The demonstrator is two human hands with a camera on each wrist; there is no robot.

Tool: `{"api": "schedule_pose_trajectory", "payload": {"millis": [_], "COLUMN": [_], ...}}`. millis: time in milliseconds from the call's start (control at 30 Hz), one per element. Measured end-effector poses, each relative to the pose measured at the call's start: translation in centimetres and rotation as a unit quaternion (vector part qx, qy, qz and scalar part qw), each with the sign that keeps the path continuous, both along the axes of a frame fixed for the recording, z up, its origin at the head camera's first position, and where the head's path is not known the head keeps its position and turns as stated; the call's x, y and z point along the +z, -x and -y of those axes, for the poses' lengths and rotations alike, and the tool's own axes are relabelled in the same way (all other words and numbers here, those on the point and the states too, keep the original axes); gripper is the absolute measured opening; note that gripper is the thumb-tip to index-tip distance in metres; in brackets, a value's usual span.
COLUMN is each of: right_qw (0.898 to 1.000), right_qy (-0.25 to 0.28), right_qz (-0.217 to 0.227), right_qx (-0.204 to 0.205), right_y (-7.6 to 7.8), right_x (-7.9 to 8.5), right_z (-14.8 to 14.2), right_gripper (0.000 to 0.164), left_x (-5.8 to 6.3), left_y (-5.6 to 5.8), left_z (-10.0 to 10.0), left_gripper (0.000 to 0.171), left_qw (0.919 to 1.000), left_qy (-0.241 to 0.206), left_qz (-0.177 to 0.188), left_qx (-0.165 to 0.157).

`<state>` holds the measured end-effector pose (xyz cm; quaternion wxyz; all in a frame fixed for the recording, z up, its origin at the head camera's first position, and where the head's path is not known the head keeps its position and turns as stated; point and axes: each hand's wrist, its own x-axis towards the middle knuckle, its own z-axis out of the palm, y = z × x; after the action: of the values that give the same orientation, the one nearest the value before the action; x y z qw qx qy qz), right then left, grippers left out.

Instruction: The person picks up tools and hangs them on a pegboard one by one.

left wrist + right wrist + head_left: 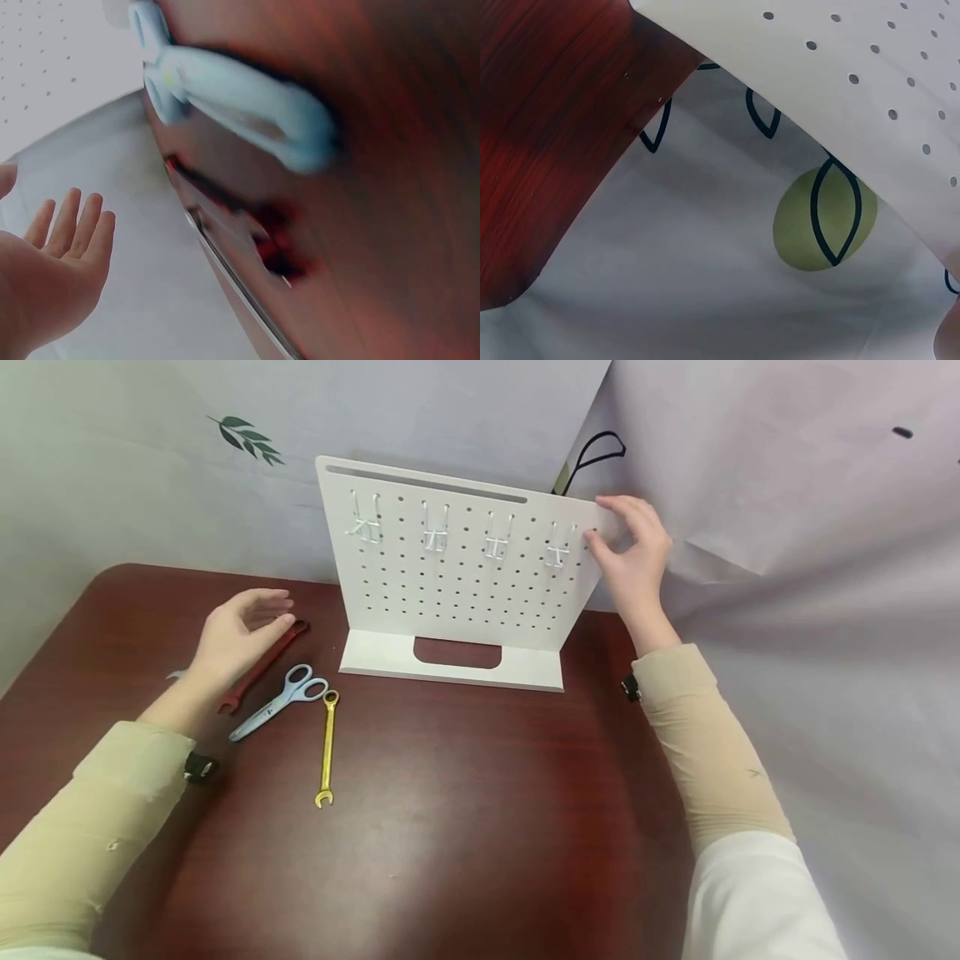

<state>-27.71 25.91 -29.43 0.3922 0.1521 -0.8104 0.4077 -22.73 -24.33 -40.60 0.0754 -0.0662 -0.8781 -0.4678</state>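
White pegboard, its two-o'clock corner pinched by thumb and fingers of the right hand; left hand holding nothing, thumb apart from fingers. Just beside that hand lies a red combination wrench, with light-blue scissors at five o'clock and a yellow combination wrench beyond. The pegboard stands at the tabletop's twelve o'clock; a light pinch, base flat, should steady it best.

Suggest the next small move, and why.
I'd probably bring the left hand to the red wrench: that hand is empty and near it, the right hand grips the pegboard by a top corner, and the hooks carry nothing.
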Motion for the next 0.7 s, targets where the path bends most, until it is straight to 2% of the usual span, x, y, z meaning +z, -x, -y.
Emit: {"api": "schedule_pose_trajectory", "payload": {"millis": [167, 300, 500, 700], "right_qw": [1.000, 1.000, 1.000, 1.000], "right_qy": [-0.017, -0.015, 0.001, 0.009], "right_qz": [-0.019, -0.022, -0.020, -0.018], "right_qx": [-0.001, -0.005, -0.002, 0.000], "right_y": [0.2, 0.3, 0.1, 0.2], "right_x": [-0.2, -0.4, -0.4, -0.4], "right_z": [-0.2, -0.1, 0.0, -0.1], "right_gripper": [0.031, 0.031, 0.030, 0.030], "left_x": [-0.7, -1.1, -1.8, -2.7], "left_y": [-0.2, -0.3, 0.0, 1.0], "left_z": [2.2, 3.7, 5.8, 7.6], "left_gripper": [0.046, 0.044, 0.042, 0.044], "left_qw": [0.9995, 0.9971, 0.9937, 0.9915], "left_qy": [0.028, 0.069, 0.109, 0.121], "left_qz": [-0.003, 0.009, 0.012, 0.048], "left_qx": [0.017, 0.029, 0.020, 0.000]}}
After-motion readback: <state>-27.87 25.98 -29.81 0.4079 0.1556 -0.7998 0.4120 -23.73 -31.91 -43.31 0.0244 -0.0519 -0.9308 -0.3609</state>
